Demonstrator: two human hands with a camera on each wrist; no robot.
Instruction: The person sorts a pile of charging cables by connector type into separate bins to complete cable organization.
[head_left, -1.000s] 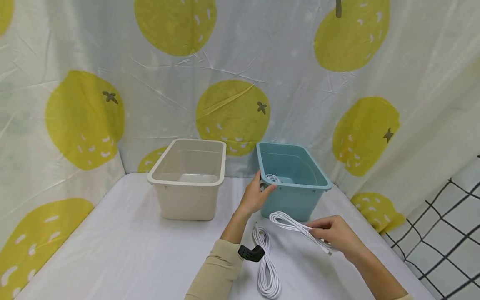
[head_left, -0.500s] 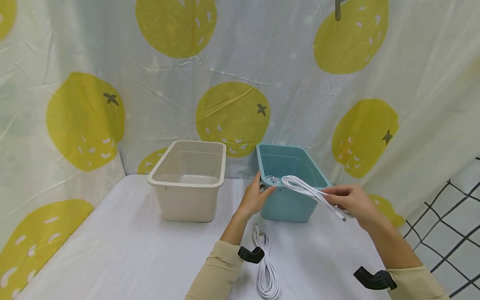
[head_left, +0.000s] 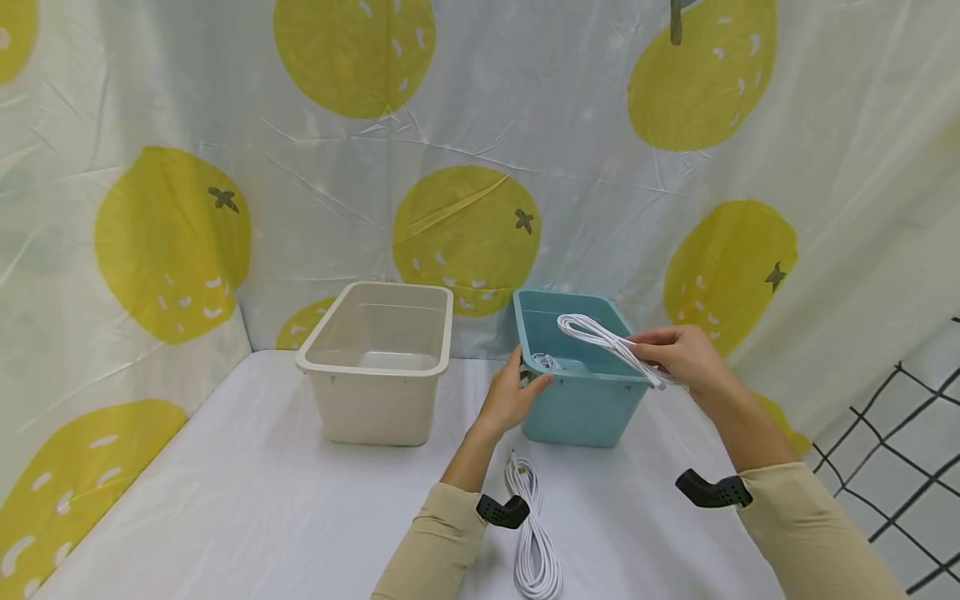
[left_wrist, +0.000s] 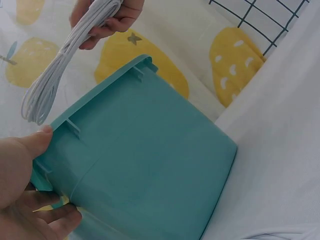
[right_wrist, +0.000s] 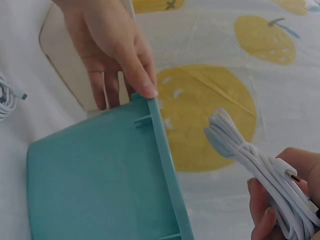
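My right hand (head_left: 677, 357) pinches a bundled white USB cable (head_left: 596, 332) above the near right part of a teal plastic bin (head_left: 581, 408). One metal-tipped plug (right_wrist: 293, 175) pokes out near the thumb in the right wrist view. At the bin's near left corner, my left hand (head_left: 507, 398) grips the rim, thumb on top and fingers against the side wall. Inside the bin, another white cable (head_left: 546, 361) shows just behind the near rim. A third bundled white cable (head_left: 534, 533) lies on the white cloth in front of the bin.
A beige bin (head_left: 378, 404) stands to the left of the teal one. Behind both hangs a curtain (head_left: 330, 217) with yellow fruit prints. A black wire grid (head_left: 892, 450) rises at the right edge of the white-covered table (head_left: 247, 500).
My right hand has lifted the cable from low in front of the teal bin up and forward to over its opening. The left hand stays on the rim.
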